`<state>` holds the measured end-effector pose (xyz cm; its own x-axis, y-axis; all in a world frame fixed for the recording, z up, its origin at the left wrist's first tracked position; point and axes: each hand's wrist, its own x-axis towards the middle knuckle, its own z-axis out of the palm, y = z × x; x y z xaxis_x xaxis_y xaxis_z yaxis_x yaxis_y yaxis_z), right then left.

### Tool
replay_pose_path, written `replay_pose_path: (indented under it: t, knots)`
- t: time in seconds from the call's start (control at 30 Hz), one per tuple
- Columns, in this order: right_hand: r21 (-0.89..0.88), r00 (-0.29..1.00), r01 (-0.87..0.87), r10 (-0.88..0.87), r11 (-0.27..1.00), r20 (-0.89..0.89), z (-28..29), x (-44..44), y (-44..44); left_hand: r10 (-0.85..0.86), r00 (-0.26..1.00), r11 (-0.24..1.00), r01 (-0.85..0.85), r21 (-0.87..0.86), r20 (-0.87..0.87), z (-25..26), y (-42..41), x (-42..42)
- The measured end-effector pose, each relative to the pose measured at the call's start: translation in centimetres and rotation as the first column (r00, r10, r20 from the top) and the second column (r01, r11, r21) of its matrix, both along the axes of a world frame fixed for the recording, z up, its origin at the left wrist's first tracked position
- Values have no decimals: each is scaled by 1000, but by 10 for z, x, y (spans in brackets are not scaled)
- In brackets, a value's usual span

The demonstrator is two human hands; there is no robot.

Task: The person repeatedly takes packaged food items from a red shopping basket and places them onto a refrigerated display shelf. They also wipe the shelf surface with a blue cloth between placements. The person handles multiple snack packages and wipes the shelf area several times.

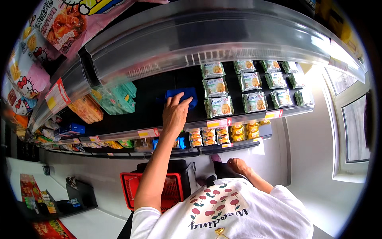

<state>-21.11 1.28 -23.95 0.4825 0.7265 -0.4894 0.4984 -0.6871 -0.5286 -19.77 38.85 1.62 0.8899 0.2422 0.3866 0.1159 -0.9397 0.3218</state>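
My left hand reaches onto a black shelf and holds a folded blue cloth down against it, fingertips spread over the cloth. Just right of the cloth stand rows of small white-and-green snack packets. Left of it are turquoise bags and an orange-brown packaged food. My right hand is low beside my thigh, away from the shelf, with its fingers curled in and nothing visible in them.
A clear-fronted upper shelf edge curves above my left hand. Lower shelves carry yellow-wrapped snacks. A red basket lies below my left arm. Price tags line the shelf's front edge. At the right is a window.
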Motion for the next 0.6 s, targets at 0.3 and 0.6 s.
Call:
replay_pose_path:
  t: [0.3, 0.6]
  knots:
    - [20, 997, 78, -78, 997, -28, 26, 10, 4, 174, 982, 959, -185, 215, 69, -28, 59, 65]
    - [28, 999, 28, -27, 999, -18, 5, 13, -6, 346, 938, 905, -336, 261, 8, -29, 130, 49]
